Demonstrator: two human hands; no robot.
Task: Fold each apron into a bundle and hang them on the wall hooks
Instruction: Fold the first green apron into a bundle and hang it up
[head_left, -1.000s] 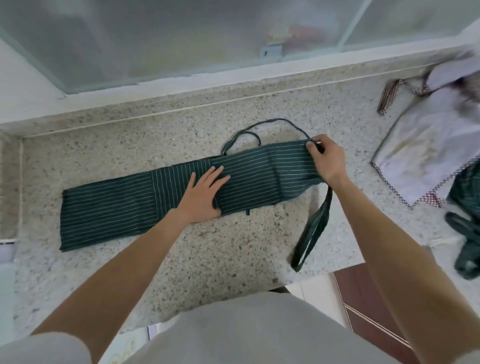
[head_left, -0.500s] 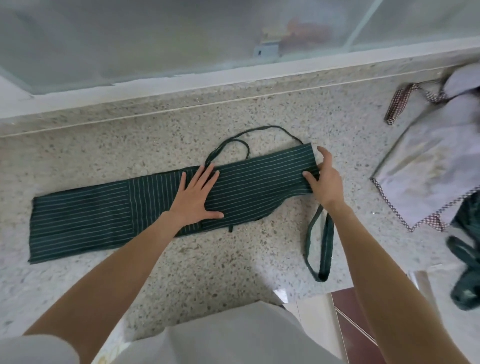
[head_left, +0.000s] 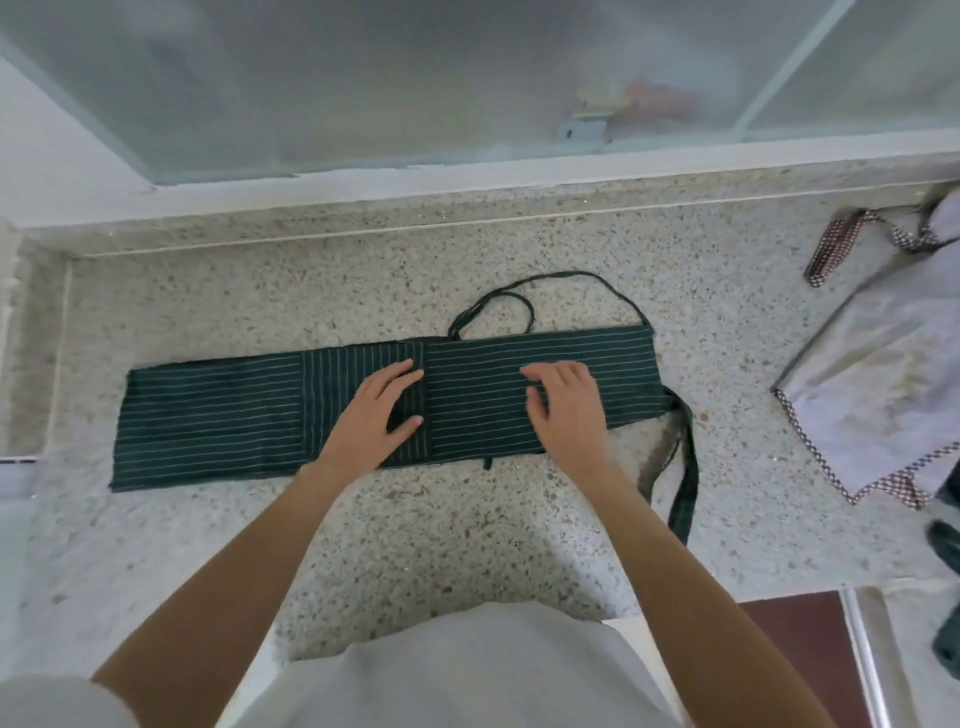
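Dark item (head_left: 946, 545) at right edge cut off, unidentifiable. Speckled stone counter (head_left: 415, 530). Left hand (head_left: 371, 415) and right hand (head_left: 563, 402) flat, fingers open, on green striped apron (head_left: 218, 415) folded into strip mid-counter. Pale checked-trim apron (head_left: 872, 395) right, partly cropped. Frosted window (head_left: 415, 78) behind, contents blurred.

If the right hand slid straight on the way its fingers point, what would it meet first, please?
Probably more of the green striped apron under the right hand, then its thin strap loop; the exact heading is unclear.

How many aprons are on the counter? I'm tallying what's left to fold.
3, perhaps more: the green striped apron under both hands, a pale checked-trim apron at right, and dark fabric cut off at the right edge, likely another.
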